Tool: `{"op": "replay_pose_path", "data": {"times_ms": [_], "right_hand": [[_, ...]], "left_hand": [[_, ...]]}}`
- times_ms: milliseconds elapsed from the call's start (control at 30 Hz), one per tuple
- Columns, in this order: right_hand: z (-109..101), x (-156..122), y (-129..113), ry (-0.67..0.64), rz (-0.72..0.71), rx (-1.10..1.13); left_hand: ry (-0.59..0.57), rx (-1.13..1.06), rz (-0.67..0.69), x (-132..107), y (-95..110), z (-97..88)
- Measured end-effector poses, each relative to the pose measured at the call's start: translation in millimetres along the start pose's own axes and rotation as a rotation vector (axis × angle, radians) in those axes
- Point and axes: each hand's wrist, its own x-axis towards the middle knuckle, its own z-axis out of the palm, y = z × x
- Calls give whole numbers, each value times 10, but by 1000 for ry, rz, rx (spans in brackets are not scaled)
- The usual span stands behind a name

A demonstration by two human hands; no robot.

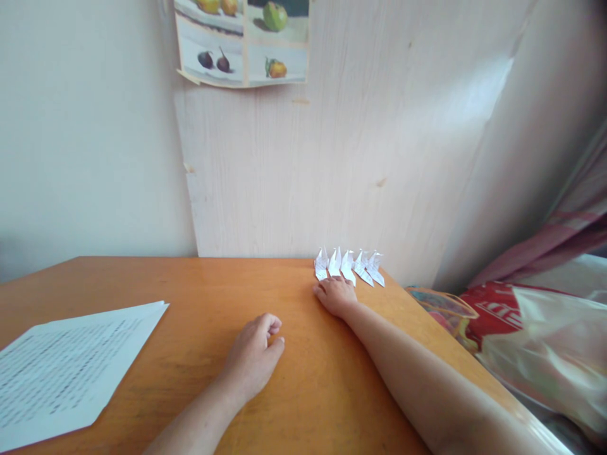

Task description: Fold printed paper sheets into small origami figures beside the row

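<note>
A: What stands behind the orange-brown wooden table?
B: A pale wood-grained panel, ragged along its left edge; behind the table's left part runs a plain wall.
A: And above the table?
B: A sheet of fruit paintings hangs on the panel, its lower edge curling.
A: Where does light show?
B: A white sheen lies high to the table's right, where pink fabric slopes down.

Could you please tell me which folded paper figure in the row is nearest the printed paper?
The leftmost folded paper figure, at the end toward the printed paper; the other four stand in a row to its right.
</note>
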Motion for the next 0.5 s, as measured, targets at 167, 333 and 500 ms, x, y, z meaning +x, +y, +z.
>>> {"op": "replay_pose_path", "data": {"times_ms": [167,333,500], "right_hand": [[-10,-3,-2,-6,-5,0],[-30,13,28,-16,-19,3],[-36,39,70,-26,-15,-5]], "left_hand": [[10,0,0,3,-8,2],[8,4,-9,2,16,-9],[6,11,-25,-3,39,-19]]}}
